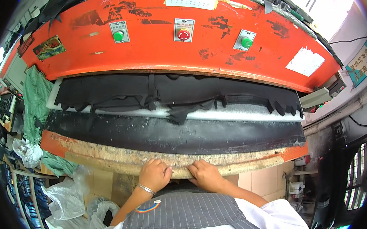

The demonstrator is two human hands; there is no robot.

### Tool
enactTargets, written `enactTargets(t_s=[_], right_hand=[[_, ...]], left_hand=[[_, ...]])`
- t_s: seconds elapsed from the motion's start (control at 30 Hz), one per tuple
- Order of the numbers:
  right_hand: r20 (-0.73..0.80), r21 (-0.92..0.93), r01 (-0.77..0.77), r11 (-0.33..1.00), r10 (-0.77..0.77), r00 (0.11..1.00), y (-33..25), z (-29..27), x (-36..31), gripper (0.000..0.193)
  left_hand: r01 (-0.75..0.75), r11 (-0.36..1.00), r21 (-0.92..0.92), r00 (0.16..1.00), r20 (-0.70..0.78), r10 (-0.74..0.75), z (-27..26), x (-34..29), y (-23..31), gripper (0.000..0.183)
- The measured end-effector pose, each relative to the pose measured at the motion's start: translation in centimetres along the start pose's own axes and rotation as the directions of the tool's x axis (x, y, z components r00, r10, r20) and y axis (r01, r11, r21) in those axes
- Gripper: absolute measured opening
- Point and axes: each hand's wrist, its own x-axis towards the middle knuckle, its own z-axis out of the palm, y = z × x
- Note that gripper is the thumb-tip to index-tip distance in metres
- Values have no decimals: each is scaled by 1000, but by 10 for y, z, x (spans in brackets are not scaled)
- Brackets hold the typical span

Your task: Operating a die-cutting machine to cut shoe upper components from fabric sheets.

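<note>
Both hands rest on the worn, pale wooden front edge (116, 166) of a large orange press. My left hand (156, 174), with a bracelet on its wrist, has its fingers curled over that edge. A short way to the right, my right hand (207, 175) grips it in the same manner. Beyond them stretches a black strip (173, 135) with a scuffed surface. Behind it, a white cutting board (251, 113) bears black sheet material (185, 89) with ragged, cut-out edges. The sheets' far side is hidden under the press head.
The orange press head (150, 48) spans the back, with a red button (183, 35) between two green buttons (118, 36). Green cloth (35, 100) hangs at the left. Clear plastic bags (65, 195) lie lower left. A pipe (336, 114) runs along the right wall.
</note>
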Motion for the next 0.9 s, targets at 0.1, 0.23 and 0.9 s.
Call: enactTargets(t_s=[0.1, 0.23, 0.9], right_hand=[[133, 81, 58, 995, -69, 989, 14, -11, -2, 47], [246, 407, -50, 912, -56, 968, 62, -69, 40, 31], [-226, -135, -232, 963, 198, 954, 216, -36, 253, 16]], left_hand=[[23, 1000, -20, 960, 278, -16, -10, 10, -7, 19], [104, 961, -257, 892, 451, 24, -44, 63, -22, 23], [-211, 976, 51, 958, -186, 217, 22, 307, -155, 18]])
